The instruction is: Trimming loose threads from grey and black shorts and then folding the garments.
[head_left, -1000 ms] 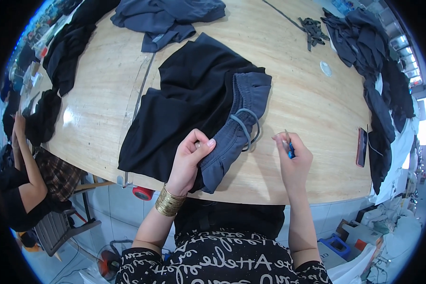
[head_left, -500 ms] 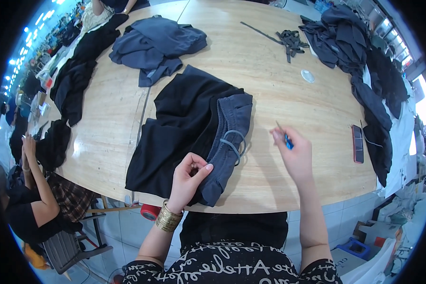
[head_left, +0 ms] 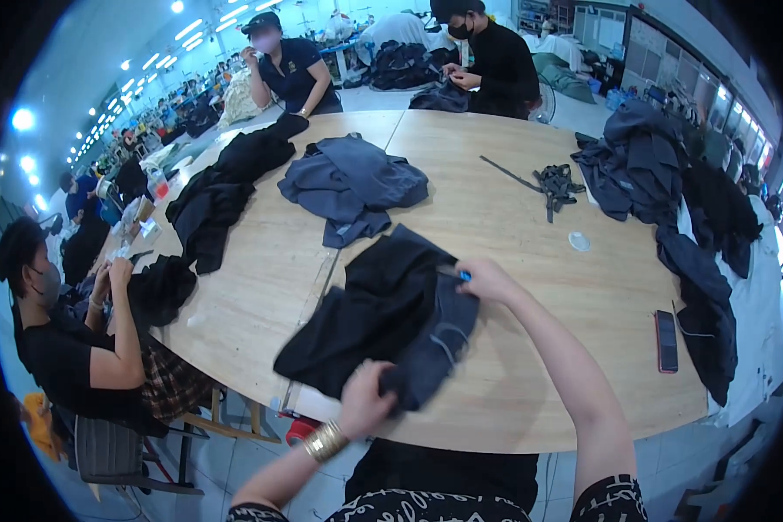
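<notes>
A pair of black drawstring pants (head_left: 376, 283) lies folded in front of me, with its dark grey gathered waistband (head_left: 419, 370) toward the right. From the band a grey drawstring (head_left: 451, 337) hangs in a loop. At the band's near end my left hand (head_left: 368, 402) is closed on the cloth, slightly blurred. My right hand (head_left: 489, 283) reaches to the far end of the band and touches it there. A small blue-handled tool (head_left: 465, 276) shows at its fingers; its tip is hard to make out.
A heap of grey-blue garments (head_left: 352, 183) lies beyond the pants. Black cloth (head_left: 222, 191) runs along the left edge, and dark garments (head_left: 635, 165) are piled at the right. Dark straps (head_left: 557, 183), a round white disc (head_left: 579, 241) and a phone (head_left: 666, 341) lie on the table (head_left: 531, 383). Co-workers sit around.
The view has tilted up, bringing people beyond the table into sight. My right hand has moved from the bare table to the waistband's far end. My left hand stays at its near end.
</notes>
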